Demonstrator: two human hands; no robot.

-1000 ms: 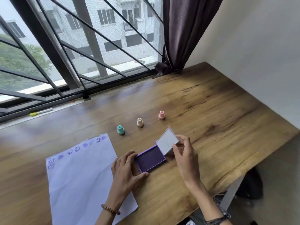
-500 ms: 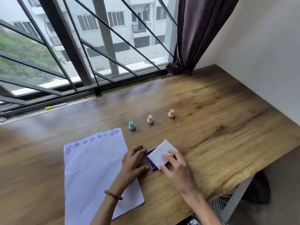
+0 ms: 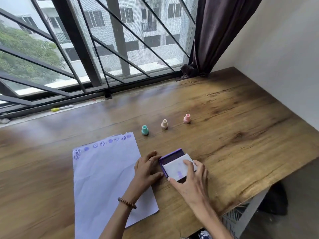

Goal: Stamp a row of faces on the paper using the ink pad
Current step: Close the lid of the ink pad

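A white paper [image 3: 107, 175] lies on the wooden table, with a row of purple stamped faces [image 3: 103, 144] along its far edge. To its right sits the purple ink pad [image 3: 170, 156], its white lid [image 3: 179, 167] folded down over most of it. My right hand [image 3: 191, 180] presses on the lid. My left hand [image 3: 146, 169] rests on the paper's right edge, fingers against the pad's left side. Three small stamps stand beyond: teal [image 3: 144, 130], beige [image 3: 164, 124], pink [image 3: 186, 118].
A window with dark metal bars [image 3: 82, 54] runs along the table's far side, with a yellow-capped marker [image 3: 62, 108] on its sill. A dark curtain [image 3: 212, 37] hangs at the back right. The table edge [image 3: 259, 187] drops off to the right.
The ink pad's lid stood open a second ago; my right hand has folded it down over the pad. My left hand stayed against the pad. The view shifted.
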